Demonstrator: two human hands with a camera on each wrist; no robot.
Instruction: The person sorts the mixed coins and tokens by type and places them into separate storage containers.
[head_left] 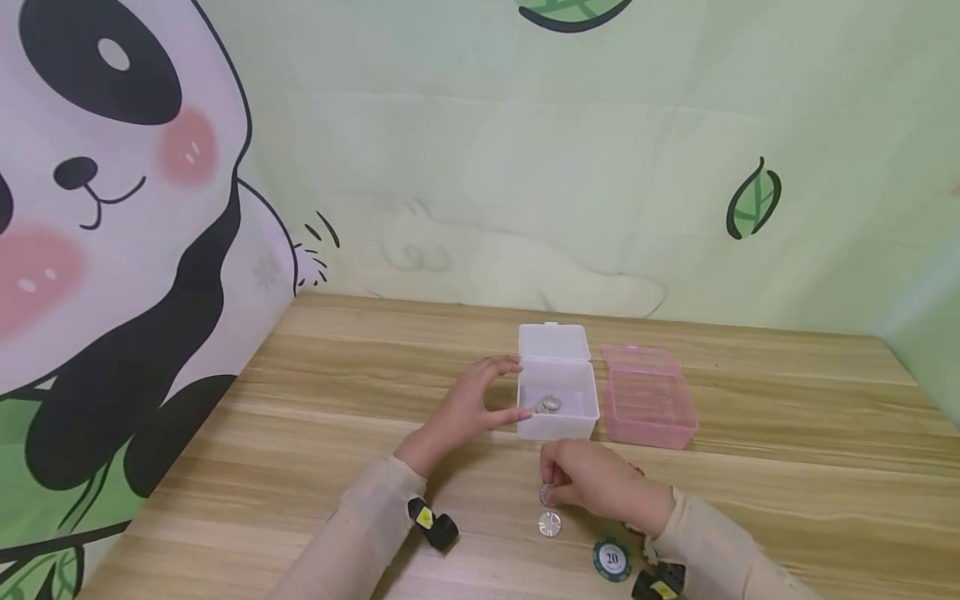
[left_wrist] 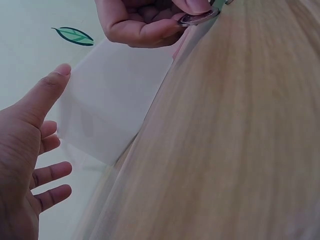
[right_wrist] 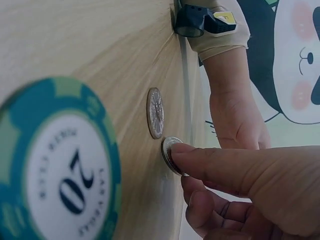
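A right hand point(head_left: 603, 482) pinches a silver coin point(head_left: 545, 495) between thumb and finger, just in front of a white plastic box point(head_left: 557, 428) containing coins point(head_left: 552, 403). The left hand point(head_left: 467, 407), fingers loosely spread, is at the box's left side. Nearer on the wooden table point(head_left: 480, 567) lie a second coin point(head_left: 550, 524) and a green 20 poker chip point(head_left: 612, 559).

The head view looks forward and down from above the table point(head_left: 787, 467) to the wall point(head_left: 525, 150) at 12 o'clock; the tilted wrist views look closely across the tabletop, left with the left hand point(left_wrist: 24, 142) at 9 o'clock, right with the chip point(right_wrist: 67, 165) at 8, both sharing the right hand point(right_wrist: 255, 185).
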